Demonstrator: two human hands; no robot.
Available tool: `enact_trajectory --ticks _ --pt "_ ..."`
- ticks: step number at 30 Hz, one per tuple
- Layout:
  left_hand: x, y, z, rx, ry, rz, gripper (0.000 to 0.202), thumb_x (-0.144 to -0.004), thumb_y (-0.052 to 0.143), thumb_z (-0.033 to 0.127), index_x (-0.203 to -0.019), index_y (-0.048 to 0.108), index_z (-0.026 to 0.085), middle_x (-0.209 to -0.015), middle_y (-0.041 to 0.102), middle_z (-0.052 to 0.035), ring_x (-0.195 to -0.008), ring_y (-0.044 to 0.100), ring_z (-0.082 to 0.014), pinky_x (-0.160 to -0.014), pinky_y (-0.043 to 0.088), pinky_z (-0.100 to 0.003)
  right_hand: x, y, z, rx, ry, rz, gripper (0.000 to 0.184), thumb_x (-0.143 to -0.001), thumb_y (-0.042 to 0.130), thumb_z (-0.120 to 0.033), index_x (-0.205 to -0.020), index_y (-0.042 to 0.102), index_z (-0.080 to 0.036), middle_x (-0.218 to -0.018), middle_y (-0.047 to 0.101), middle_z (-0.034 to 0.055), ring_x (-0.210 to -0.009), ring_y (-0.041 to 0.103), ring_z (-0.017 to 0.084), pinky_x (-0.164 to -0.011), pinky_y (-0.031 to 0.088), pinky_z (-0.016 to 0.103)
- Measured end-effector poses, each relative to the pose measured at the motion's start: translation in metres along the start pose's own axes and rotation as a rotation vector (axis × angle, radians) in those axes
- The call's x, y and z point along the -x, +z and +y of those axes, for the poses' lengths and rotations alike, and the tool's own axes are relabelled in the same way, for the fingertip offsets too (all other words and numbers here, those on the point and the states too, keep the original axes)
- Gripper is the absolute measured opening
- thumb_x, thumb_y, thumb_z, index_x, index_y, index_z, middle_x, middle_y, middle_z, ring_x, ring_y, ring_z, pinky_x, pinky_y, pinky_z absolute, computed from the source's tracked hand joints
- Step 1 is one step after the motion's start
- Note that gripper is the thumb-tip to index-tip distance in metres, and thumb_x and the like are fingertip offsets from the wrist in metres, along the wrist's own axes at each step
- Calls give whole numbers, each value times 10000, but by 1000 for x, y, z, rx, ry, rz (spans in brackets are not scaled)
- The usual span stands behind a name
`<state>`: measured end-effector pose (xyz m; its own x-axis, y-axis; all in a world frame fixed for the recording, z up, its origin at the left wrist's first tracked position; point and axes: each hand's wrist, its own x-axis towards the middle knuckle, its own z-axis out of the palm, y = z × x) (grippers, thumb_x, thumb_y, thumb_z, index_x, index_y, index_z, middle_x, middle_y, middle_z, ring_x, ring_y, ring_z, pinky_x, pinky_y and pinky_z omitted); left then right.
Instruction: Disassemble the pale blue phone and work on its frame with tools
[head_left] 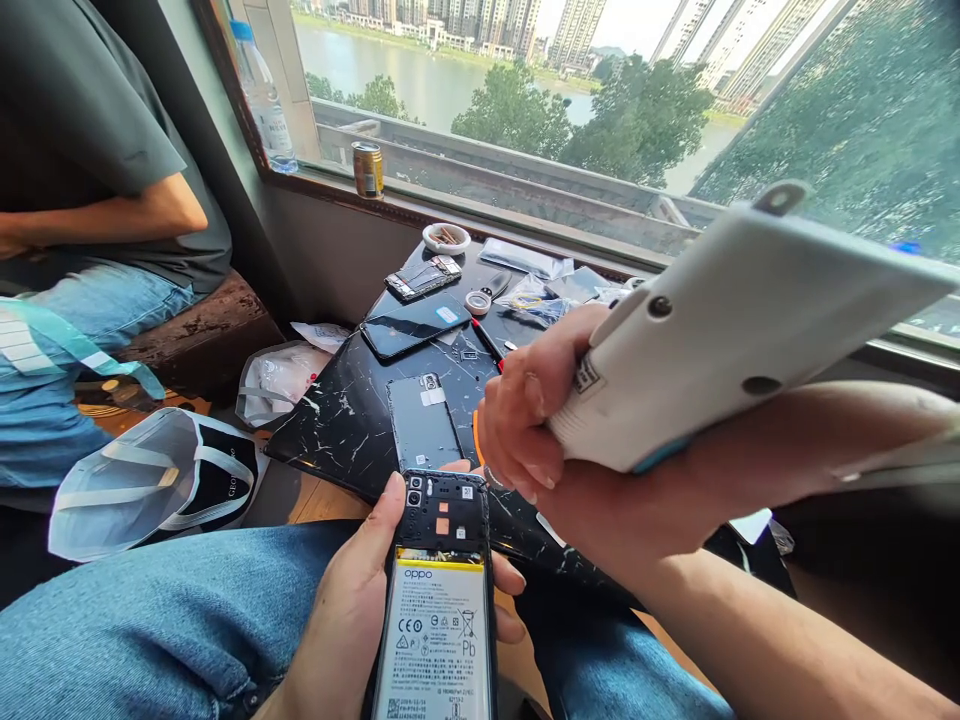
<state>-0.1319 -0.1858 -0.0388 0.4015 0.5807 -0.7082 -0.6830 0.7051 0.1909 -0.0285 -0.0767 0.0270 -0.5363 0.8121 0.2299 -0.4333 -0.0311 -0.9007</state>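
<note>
In the head view, my left hand (352,590) is closed around the sides of an opened phone (439,620), held above my lap. Its back cover is off, so the white OPPO battery and the black camera section show. My right hand (540,400) grips a white plastic hand-held tool (720,330), raised at the right and close to the camera. Screw holes, a small label and a hanging loop can be seen on it; its exact kind is unclear. Just beyond the phone, a detached back cover (424,415) lies on the black marbled table (337,420).
A dark phone (412,328), another opened phone (424,278), a roll of tape (478,302), a red pen-like tool (487,343) and plastic packets (525,258) lie farther back. A can (367,170) and bottle (266,110) stand on the sill. Another person (97,150) sits left, near a bag (127,490).
</note>
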Motion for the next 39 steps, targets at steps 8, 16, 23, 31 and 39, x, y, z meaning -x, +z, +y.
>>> enact_trajectory --ticks 8,16,23,31,39 --pt "0 10 4 13 62 48 875 -986 156 646 -880 776 39 -721 752 -170 -578 684 -189 -557 491 -246 -2 -1 4 -10 -27 38 448 -730 712 -652 -580 553 -260 -392 387 -70 -311 305 125 -322 260 297" --pt "-1 -1 -1 -49 21 7 938 -933 211 734 -927 781 -11 -723 749 -189 -572 665 -177 -550 479 -228 -2 -2 0 -8 -2 30 424 -723 702 -653 -602 557 -274 -401 386 -67 -324 321 145 -339 281 314" --pt "-2 -3 -2 -79 50 57 933 -922 238 746 -946 783 -11 -741 754 -197 -586 668 -182 -562 484 -228 -2 0 -4 22 -18 62 372 -724 727 -615 -609 657 -269 -400 425 -50 -326 357 151 -352 321 324" --pt "-7 -7 -4 -17 113 68 753 -935 363 685 -1019 768 56 -900 781 -186 -671 724 -225 -588 524 -266 -4 -1 -8 70 -36 107 564 -671 666 -820 -592 687 -261 -411 470 -32 -316 404 164 -309 339 332" --pt "-6 -4 -5 57 242 -94 708 -983 290 618 -1326 607 86 -875 759 -183 -686 733 -252 -679 537 -316 -7 -13 14 15 -251 159 567 -777 605 -785 -658 564 -232 -451 412 -67 -352 344 109 -340 300 247"
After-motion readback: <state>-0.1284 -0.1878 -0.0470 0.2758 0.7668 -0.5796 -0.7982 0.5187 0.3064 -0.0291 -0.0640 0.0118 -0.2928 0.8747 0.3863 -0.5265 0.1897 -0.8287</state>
